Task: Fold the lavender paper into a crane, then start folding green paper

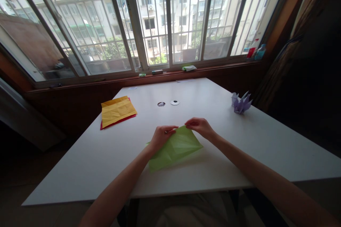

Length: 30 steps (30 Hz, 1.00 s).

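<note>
A sheet of green paper (177,147) with crease lines lies at an angle near the front of the white table. My left hand (162,135) rests over its upper left part, fingers closed along the far edge. At the sheet's far corner, my right hand (199,126) pinches the paper between thumb and fingertips. The two hands are close together, with a small gap between their fingertips. Part of the sheet's left side is hidden under my left hand and wrist.
Creased yellow paper (118,111) lies on red paper (131,116) at the table's left edge. Purple folded paper figures (242,103) stand at the right. A cable hole (161,104) and its round cover (174,102) sit mid-table. Small packets (189,68) and bottles (259,52) line the windowsill.
</note>
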Tool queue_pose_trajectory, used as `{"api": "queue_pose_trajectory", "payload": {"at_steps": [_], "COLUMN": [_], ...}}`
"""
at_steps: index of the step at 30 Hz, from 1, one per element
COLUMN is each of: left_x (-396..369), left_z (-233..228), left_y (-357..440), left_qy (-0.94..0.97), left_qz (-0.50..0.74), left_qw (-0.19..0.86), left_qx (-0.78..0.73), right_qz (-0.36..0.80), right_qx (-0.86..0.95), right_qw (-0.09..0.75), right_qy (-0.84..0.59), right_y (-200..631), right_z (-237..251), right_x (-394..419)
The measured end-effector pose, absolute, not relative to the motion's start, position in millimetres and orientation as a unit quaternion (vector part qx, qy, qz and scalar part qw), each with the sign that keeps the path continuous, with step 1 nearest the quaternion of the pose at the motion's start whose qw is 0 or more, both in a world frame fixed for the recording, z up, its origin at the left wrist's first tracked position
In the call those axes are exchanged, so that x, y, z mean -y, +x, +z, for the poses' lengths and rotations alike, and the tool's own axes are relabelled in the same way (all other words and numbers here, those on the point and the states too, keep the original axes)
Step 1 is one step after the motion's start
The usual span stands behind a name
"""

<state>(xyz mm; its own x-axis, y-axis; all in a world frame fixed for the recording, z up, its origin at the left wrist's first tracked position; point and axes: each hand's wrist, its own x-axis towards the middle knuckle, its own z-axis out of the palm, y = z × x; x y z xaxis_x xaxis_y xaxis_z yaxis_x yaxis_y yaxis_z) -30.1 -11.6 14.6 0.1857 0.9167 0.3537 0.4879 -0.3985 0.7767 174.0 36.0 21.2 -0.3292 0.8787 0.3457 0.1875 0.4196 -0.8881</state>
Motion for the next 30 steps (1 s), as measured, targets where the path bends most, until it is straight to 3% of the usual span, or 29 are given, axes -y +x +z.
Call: {"api": "queue_pose_trajectory", "payload": {"at_steps": [30], "left_x": [11.9], "left_z": [14.5], "left_y": [-29.4], "left_qy": [0.742], "left_qz": [0.414], "left_qw": [0.241], "left_qx": [-0.469], "right_qz": [0.385], "right_qx": [0.725], "right_qw": [0.428], "right_qy": [-0.378], "right_y": [175.3], "right_z": [20.0], "right_x": [-36.9]}}
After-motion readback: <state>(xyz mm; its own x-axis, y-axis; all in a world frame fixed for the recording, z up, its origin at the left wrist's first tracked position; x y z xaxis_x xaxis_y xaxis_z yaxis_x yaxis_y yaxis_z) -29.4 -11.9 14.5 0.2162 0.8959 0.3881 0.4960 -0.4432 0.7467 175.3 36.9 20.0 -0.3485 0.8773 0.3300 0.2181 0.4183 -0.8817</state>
